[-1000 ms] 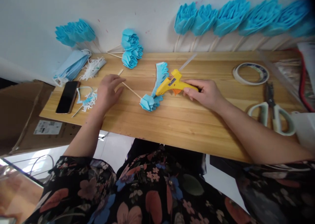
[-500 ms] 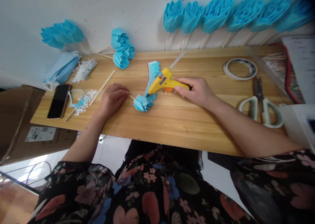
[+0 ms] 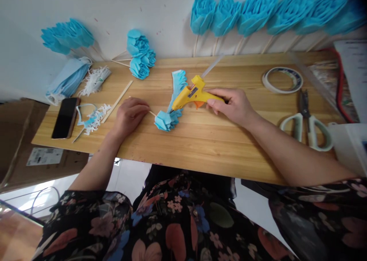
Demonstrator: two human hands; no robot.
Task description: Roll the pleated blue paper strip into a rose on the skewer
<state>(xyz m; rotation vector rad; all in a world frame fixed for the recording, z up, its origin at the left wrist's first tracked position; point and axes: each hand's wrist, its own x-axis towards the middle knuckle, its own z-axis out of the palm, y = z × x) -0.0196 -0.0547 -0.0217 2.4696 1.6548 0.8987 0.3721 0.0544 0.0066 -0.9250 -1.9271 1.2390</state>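
My left hand (image 3: 131, 115) is closed around the thin wooden stick of a blue paper flower (image 3: 165, 121), which lies on its side on the table. A strip of blue petals (image 3: 178, 85) runs from the flower head toward the back, its upper edge cut into points. In my right hand (image 3: 233, 105) is a yellow hot glue gun (image 3: 191, 94) with an orange trigger and a clear glue stick (image 3: 212, 65) sticking out of its rear. The gun's nozzle points down at the strip right beside the flower head; whether it touches cannot be made out.
Along the wall stand several finished blue flowers (image 3: 202, 15), with smaller ones (image 3: 140, 67) lying at the back. Right: a tape roll (image 3: 266, 81), scissors (image 3: 315, 132), pliers (image 3: 304, 104). Left: a phone (image 3: 65, 118), blue face masks (image 3: 69, 79), white fringe bundle (image 3: 95, 80), wooden strip (image 3: 117, 101).
The glue gun's rear and its glue stick have shifted slightly right, while the nozzle stays near the flower head. The whole view has moved a little. Both hands keep their hold.
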